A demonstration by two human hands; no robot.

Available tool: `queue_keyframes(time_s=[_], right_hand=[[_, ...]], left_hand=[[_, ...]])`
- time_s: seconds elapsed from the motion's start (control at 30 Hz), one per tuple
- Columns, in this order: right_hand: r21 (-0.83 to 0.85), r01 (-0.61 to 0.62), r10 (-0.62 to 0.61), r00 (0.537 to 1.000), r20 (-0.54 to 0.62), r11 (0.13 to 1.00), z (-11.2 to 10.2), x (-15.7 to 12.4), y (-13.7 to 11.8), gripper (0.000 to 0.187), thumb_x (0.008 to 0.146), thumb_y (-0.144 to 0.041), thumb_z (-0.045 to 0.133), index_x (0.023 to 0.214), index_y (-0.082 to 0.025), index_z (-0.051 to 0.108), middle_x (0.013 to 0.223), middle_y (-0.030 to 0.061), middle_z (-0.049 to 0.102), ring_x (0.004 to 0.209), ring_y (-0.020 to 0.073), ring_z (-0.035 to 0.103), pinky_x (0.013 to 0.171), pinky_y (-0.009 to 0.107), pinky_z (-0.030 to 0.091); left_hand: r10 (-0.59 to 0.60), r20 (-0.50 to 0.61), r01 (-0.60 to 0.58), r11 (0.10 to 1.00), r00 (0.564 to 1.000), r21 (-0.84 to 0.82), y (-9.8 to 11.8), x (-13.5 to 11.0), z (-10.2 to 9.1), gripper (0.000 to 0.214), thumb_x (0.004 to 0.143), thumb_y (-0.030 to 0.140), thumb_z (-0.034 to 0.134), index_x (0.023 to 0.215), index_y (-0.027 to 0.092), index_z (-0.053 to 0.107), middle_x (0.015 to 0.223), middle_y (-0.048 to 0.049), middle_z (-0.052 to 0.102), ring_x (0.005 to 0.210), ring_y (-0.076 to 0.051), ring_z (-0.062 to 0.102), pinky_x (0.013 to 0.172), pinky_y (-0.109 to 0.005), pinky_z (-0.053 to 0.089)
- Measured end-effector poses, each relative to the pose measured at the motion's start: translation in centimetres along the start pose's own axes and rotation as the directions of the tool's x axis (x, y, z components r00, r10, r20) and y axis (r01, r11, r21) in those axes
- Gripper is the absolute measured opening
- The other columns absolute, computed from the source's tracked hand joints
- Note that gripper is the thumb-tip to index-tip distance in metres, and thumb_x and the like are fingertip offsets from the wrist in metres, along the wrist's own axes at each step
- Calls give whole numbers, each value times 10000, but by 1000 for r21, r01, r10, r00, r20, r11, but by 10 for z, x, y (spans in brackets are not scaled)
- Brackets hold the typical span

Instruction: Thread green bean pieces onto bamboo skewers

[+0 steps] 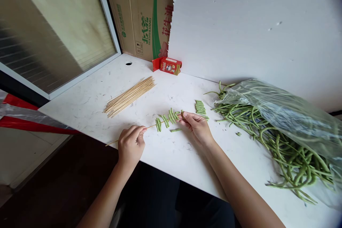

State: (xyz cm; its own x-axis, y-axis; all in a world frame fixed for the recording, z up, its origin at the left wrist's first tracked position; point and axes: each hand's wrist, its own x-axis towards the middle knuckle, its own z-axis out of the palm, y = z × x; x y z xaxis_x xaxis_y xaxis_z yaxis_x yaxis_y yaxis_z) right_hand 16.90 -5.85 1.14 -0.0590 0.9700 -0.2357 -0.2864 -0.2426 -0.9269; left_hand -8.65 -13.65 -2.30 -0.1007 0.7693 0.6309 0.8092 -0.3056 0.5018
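Observation:
My left hand (131,144) is closed around a thin bamboo skewer (151,126), whose end sticks out to the left past the fist. Several short green bean pieces (165,120) are threaded crosswise along the skewer. My right hand (197,125) pinches a green bean piece (182,112) at the skewer's other end. One loose bean piece (175,130) lies on the tabletop under the skewer. Just beyond my right hand, a row of cut bean pieces (200,107) lies side by side.
A bundle of bamboo skewers (130,96) lies at the left on the white table (171,164). Long green beans (283,149) spill from a clear plastic bag (288,110) at the right. A red carton (171,66) and a cardboard box (141,21) stand at the back, beside a white panel (253,25).

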Motion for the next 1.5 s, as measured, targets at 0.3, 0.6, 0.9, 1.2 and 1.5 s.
queue_keyframes(time_s=[0.3,0.6,0.9,1.2,1.5], right_hand=[[-50,-24,25,999,21,998,-2,2,0,391,682,-543,954,847,-211,831,931,68,821,841,209,779,839,343,653],[-51,-22,23,999,32,998,-2,1,3,383,716,-558,933,871,-221,839,971,66,819,901,219,787,881,340,650],[-51,-12,14,999,38,999,-2,0,4,360,726,-550,930,862,-227,844,967,65,823,910,234,793,895,359,652],[-36,25,-25,1000,17,999,1,0,6,344,706,-526,946,843,-224,854,935,56,827,873,216,789,871,321,647],[-43,81,-82,997,-16,996,4,-2,11,320,729,-504,938,867,-226,858,936,67,828,881,228,786,853,343,641]], left_hand=[[-2,-6,2,1000,1000,-2,-1,-1,0,204,1017,176,557,943,223,741,876,-45,791,788,-200,702,765,-355,495],[14,-16,-14,1000,1000,11,-1,-1,0,196,995,126,579,946,224,741,886,-35,792,795,-203,698,773,-349,496],[5,-7,-5,1000,1000,8,-1,-1,0,196,988,108,584,944,218,740,883,-28,786,797,-193,687,770,-337,493],[19,-11,-19,1000,1000,-4,-1,0,0,212,973,62,582,939,204,737,882,-23,782,794,-184,674,762,-323,496],[26,-15,-26,1000,1000,-7,-2,-1,0,233,957,33,579,939,205,735,882,-21,781,796,-180,684,757,-326,504]])
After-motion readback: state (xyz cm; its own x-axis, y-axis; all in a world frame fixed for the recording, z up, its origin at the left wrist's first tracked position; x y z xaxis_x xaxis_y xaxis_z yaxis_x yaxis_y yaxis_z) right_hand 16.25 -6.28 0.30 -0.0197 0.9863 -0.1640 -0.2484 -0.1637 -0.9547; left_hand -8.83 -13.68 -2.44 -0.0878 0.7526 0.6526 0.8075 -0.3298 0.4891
